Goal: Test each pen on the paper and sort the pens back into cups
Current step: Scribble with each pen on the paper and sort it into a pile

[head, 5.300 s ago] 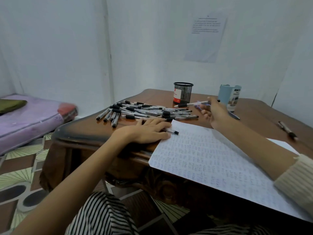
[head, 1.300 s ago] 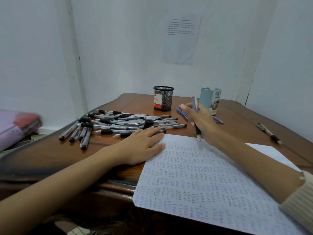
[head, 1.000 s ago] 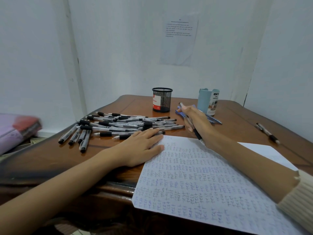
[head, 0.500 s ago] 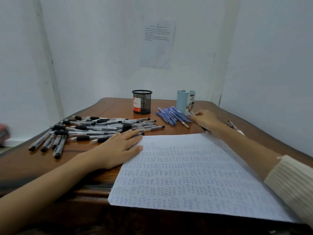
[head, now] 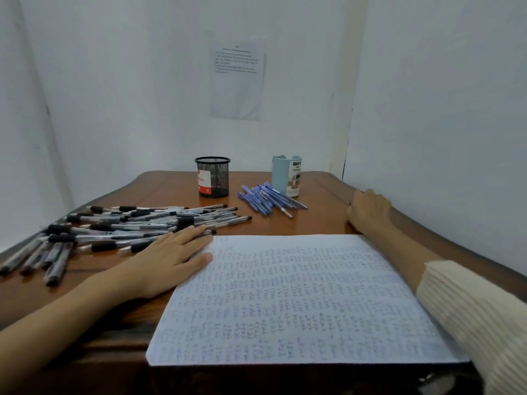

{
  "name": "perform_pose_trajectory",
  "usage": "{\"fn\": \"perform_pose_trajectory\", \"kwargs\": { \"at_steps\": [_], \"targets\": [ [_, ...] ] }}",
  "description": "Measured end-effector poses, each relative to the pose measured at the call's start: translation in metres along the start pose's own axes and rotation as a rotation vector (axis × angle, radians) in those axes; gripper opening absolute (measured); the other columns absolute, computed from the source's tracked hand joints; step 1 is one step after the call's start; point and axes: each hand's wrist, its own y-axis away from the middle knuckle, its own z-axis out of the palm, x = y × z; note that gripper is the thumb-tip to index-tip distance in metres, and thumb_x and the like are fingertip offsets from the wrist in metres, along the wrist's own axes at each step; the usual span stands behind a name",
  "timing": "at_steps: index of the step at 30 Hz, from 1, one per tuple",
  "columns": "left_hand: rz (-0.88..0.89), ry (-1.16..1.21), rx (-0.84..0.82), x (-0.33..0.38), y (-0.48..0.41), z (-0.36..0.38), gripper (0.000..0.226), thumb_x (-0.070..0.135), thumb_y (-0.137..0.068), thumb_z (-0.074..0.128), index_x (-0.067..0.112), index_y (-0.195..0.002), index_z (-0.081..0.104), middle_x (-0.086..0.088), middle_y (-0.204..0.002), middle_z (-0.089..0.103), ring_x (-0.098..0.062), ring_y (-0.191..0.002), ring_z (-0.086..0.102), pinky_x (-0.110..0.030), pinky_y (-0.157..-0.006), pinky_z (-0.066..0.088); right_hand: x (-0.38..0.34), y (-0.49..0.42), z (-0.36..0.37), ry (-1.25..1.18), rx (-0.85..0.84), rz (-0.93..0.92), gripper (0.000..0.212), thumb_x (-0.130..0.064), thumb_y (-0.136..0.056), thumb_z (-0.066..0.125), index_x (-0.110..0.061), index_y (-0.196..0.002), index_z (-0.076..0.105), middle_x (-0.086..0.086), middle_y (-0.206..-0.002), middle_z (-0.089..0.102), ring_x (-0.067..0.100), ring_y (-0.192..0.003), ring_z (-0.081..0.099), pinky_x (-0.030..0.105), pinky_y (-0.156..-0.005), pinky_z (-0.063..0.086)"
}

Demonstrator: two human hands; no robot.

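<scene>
Resting far right, right hand (head: 369, 210) curled, hold unclear; left hand (head: 171, 258) flat at paper (head: 285, 295) edge. Black pens (head: 137, 223) heaped left, blue pens (head: 268, 199) by blue cup (head: 285, 175). Likely fetching another; next, scribble test.

Paper (head: 285, 297) lies flat, packed with rows of tiny blue scribbles. Just off its far left corner is a messy heap of black pens (head: 137, 226), all on their sides. Behind the paper stand a mesh cup (head: 212, 178) and a blue cup (head: 286, 175), both upright. A small bunch of blue pens (head: 268, 199) lies between paper and cups.
</scene>
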Motion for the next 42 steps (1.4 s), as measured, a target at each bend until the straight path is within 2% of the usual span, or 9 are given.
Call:
{"fn": "perform_pose_trajectory", "kwargs": {
  "at_steps": [2, 6, 10, 17, 27, 30, 33, 38, 42],
  "targets": [
    [-0.007, 0.003, -0.007, 0.0, 0.001, 0.0, 0.132, 0.094, -0.032, -0.023, 0.036, -0.147, 0.004, 0.024, -0.15, -0.004, 0.009, -0.132, -0.006, -0.017, -0.105, -0.006, -0.009, 0.001, -0.004, -0.039, 0.086, -0.103, 0.026, -0.014, -0.096, 0.042, -0.004, -0.115, 0.056, 0.015, -0.113, 0.058, 0.03, -0.102, 0.055, 0.032, -0.072, 0.039],
    [-0.023, 0.026, -0.006, 0.0, 0.0, 0.001, 0.134, 0.095, -0.032, -0.021, 0.034, -0.148, 0.007, 0.014, -0.157, -0.003, -0.003, -0.142, -0.003, -0.018, -0.105, -0.005, -0.055, 0.016, -0.018, -0.252, 0.117, -0.411, 0.024, -0.021, -0.094, 0.046, -0.016, -0.113, 0.059, 0.006, -0.111, 0.061, 0.02, -0.1, 0.053, 0.026, -0.071, 0.037],
    [-0.097, 0.104, 0.024, 0.008, 0.003, 0.0, 0.077, 0.069, -0.086, 0.018, 0.026, -0.15, 0.007, 0.009, -0.157, -0.006, -0.009, -0.144, 0.001, -0.025, -0.113, 0.002, -0.121, 0.047, -0.025, -0.525, -0.079, -0.656, 0.024, -0.031, -0.092, 0.053, -0.025, -0.113, 0.062, -0.002, -0.106, 0.061, 0.014, -0.1, 0.054, 0.027, -0.078, 0.046],
    [-0.16, 0.112, 0.04, 0.01, 0.006, 0.0, 0.073, 0.055, -0.094, 0.03, 0.019, -0.15, 0.0, 0.004, -0.158, -0.008, -0.011, -0.144, -0.002, -0.027, -0.114, 0.002, -0.165, 0.068, -0.024, -0.55, -0.197, -0.841, 0.031, -0.038, -0.093, 0.051, -0.035, -0.123, 0.056, -0.003, -0.096, 0.041, 0.009, -0.095, 0.038, 0.026, -0.076, 0.032],
    [-0.167, 0.059, 0.083, 0.01, 0.01, 0.001, 0.072, 0.056, -0.094, 0.03, 0.017, -0.15, 0.007, 0.002, -0.158, 0.0, -0.013, -0.144, 0.002, -0.03, -0.115, 0.004, -0.17, 0.07, -0.022, -0.739, -0.257, -0.91, 0.017, -0.034, -0.085, 0.064, -0.024, -0.099, 0.069, 0.001, -0.103, 0.056, 0.015, -0.1, 0.048, 0.034, -0.087, 0.044],
    [-0.156, 0.065, 0.096, 0.012, 0.012, 0.0, 0.071, 0.054, -0.095, 0.031, 0.021, -0.15, 0.0, 0.004, -0.158, -0.003, -0.013, -0.144, 0.0, -0.029, -0.114, 0.002, -0.163, 0.062, -0.026, -0.955, -0.467, -0.825, 0.007, -0.021, -0.086, 0.065, -0.021, -0.093, 0.066, -0.001, -0.096, 0.062, 0.014, -0.093, 0.056, 0.029, -0.085, 0.048],
    [-0.127, 0.065, 0.109, 0.01, 0.01, 0.001, 0.073, 0.054, -0.095, 0.031, 0.024, -0.149, -0.009, 0.007, -0.157, -0.01, -0.01, -0.144, -0.005, -0.031, -0.115, -0.003, -0.147, 0.048, -0.034, -1.275, -0.571, -0.596, 0.008, -0.014, -0.088, 0.061, -0.02, -0.093, 0.063, -0.001, -0.09, 0.063, 0.012, -0.079, 0.057, 0.015, -0.064, 0.048],
    [-0.112, 0.041, 0.046, 0.006, 0.007, 0.002, 0.061, 0.052, -0.096, 0.026, 0.03, -0.149, 0.005, 0.009, -0.156, -0.014, -0.007, -0.142, -0.015, -0.034, -0.115, -0.007, -0.133, 0.029, -0.042, -1.723, -0.517, -0.098, 0.009, -0.016, -0.1, 0.04, -0.018, -0.095, 0.048, 0.001, -0.093, 0.066, 0.004, -0.065, 0.068, 0.018, -0.043, 0.051],
    [-0.107, 0.044, 0.003, 0.006, 0.006, 0.001, 0.055, 0.051, -0.097, 0.023, 0.033, -0.148, 0.012, 0.009, -0.157, -0.006, -0.007, -0.142, -0.014, -0.034, -0.114, -0.008, -0.13, 0.018, -0.036, -1.719, -0.397, 0.209, 0.009, -0.023, -0.102, 0.035, -0.016, -0.106, 0.039, 0.005, -0.084, 0.058, 0.002, -0.033, 0.052, 0.013, -0.029, 0.034]
  ]
}}
